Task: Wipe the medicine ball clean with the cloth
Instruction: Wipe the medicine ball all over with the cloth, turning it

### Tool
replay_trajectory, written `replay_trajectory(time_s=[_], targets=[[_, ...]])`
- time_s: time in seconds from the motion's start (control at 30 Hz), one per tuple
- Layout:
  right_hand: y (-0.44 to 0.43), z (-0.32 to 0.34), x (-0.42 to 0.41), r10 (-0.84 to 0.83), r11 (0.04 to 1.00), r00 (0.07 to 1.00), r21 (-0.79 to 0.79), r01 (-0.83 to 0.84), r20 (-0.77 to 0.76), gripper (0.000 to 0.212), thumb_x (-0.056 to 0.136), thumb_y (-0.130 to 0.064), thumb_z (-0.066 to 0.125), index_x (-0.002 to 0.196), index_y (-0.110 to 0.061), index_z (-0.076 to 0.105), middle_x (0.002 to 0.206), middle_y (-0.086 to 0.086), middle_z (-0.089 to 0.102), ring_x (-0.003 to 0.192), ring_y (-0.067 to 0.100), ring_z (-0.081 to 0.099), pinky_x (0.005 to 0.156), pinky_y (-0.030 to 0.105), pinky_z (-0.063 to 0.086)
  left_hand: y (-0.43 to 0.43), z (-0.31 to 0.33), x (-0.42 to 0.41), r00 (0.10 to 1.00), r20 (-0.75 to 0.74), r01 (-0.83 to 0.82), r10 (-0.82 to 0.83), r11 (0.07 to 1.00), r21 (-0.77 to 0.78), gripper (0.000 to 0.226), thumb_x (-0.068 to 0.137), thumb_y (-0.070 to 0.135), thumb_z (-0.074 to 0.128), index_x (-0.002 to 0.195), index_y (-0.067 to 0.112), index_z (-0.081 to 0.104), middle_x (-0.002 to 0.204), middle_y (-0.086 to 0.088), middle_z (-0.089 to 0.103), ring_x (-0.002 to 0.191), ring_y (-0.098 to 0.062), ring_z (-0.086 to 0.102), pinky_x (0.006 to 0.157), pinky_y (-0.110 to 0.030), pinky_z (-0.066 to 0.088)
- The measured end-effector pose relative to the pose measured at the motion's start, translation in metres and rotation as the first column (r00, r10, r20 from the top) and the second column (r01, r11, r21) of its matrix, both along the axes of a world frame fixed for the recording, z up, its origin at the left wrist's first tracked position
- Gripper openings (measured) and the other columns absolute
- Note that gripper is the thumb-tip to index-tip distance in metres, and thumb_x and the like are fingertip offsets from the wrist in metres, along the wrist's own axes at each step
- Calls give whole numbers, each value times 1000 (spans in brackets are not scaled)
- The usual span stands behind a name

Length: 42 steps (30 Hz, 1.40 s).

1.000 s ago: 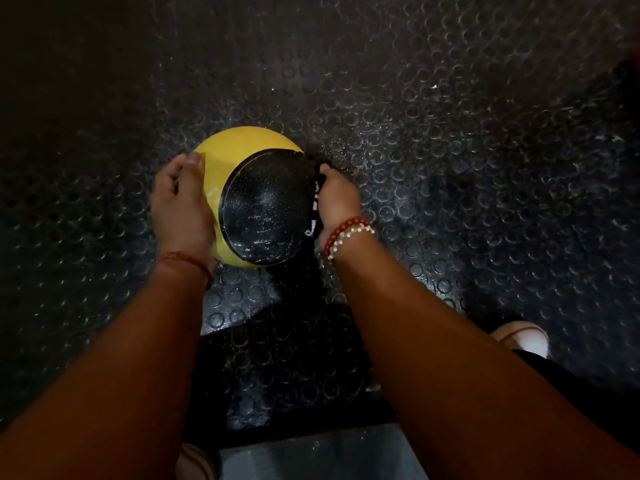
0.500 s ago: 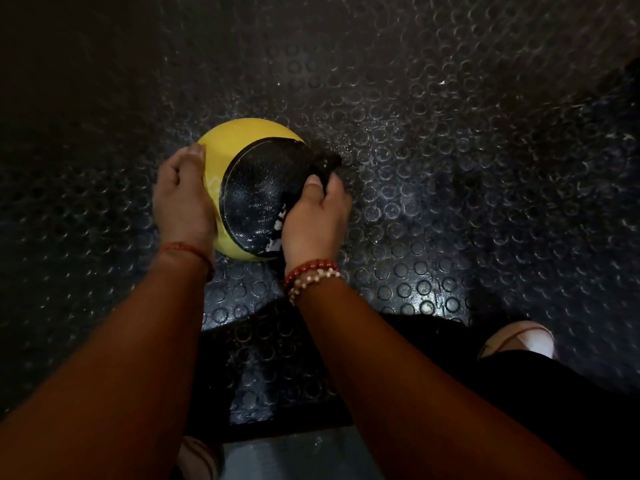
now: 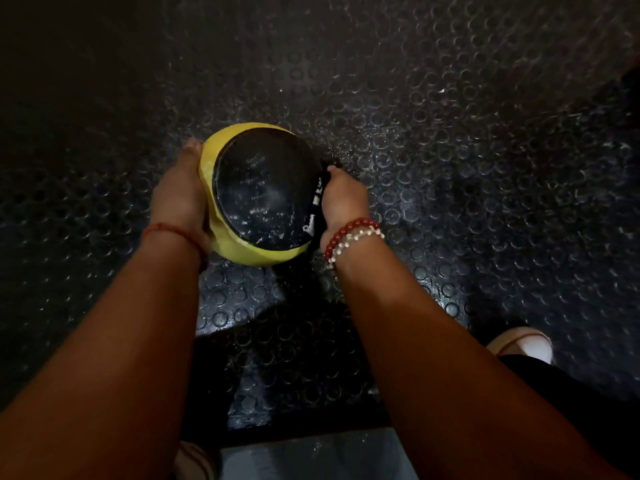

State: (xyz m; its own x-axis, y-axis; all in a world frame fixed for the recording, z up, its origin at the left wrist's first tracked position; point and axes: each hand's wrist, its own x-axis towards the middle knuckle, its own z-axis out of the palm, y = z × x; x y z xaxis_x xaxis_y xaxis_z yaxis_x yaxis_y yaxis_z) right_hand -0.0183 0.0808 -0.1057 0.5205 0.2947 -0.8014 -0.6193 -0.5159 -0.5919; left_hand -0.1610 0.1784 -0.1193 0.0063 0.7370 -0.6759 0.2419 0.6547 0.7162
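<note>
Medicine ball (image 3: 258,194), black panel (image 3: 268,188) up; left hand (image 3: 180,199) flat, right hand (image 3: 344,202) gripping cloth (image 3: 316,204).

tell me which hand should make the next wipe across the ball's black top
Right. The right hand grips the dark cloth against the right edge of the medicine ball, ready to sweep across. The left hand holds no cloth; it rests on the ball's yellow left side, seemingly steadying it.
</note>
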Motion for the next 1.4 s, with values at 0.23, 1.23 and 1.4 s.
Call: replay_trajectory(time_s=[0.23,1.23,1.4], targets=[[8,9,-1,49,998,994,23,-52,100,37,100,-17,32,130,-10,53,136,9,50,123,25,47,87,17,31,-20,8,6,997,29,73,-78,985,157,67,69,76,63,109,23,74,111,-1,74,104,-21,70,95,-48,55],[-13,3,-70,-153,988,971,-2,156,182,48,101,-37,33,145,-19,32,148,2,31,129,21,41,96,24,30,-15,-7,3,973,-213,171,-85,890,423,38,99,41,48,127,23,66,129,3,60,113,-6,55,98,-11,41],[-5,-6,-44,-6,999,927,51,-14,375,36,100,-33,37,127,-17,55,125,-1,52,100,12,53,88,28,42,-19,-7,1,958,-268,210,-99,880,426,40,99,43,46,126,22,66,130,-4,58,113,-11,54,97,-15,39]])
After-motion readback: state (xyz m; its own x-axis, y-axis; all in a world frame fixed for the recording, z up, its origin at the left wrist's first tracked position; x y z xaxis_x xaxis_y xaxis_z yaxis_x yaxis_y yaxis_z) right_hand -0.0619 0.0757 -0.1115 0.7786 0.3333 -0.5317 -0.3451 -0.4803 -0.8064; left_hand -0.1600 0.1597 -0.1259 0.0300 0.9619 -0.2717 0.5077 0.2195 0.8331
